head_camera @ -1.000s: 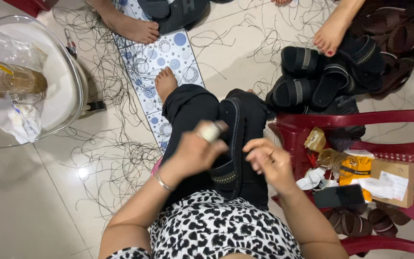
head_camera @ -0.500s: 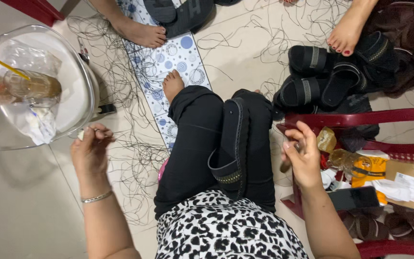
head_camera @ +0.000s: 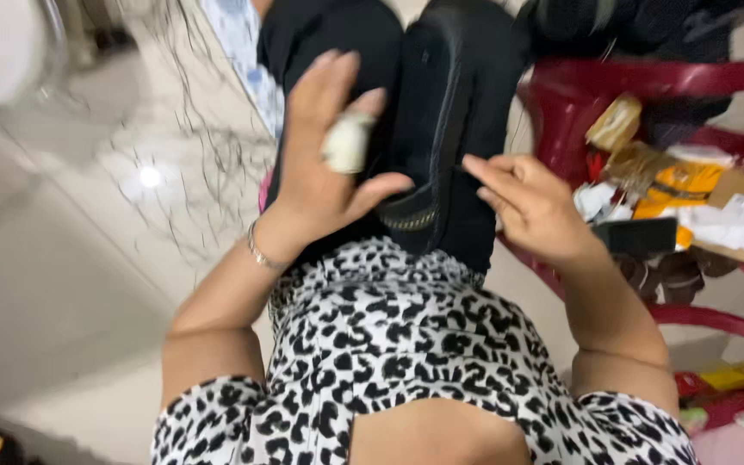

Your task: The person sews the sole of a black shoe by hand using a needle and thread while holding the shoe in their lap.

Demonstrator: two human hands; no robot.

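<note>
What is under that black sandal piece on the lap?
The black sandal piece lies on the person's black-trousered legs. The left hand covers part of it; what lies beneath that hand is hidden.

Single head camera looks steeply down, close over the lap.

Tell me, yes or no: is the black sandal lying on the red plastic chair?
No: the black sandal rests on the person's lap between the left hand and the right hand, while the red plastic chair stands beside it.
</note>
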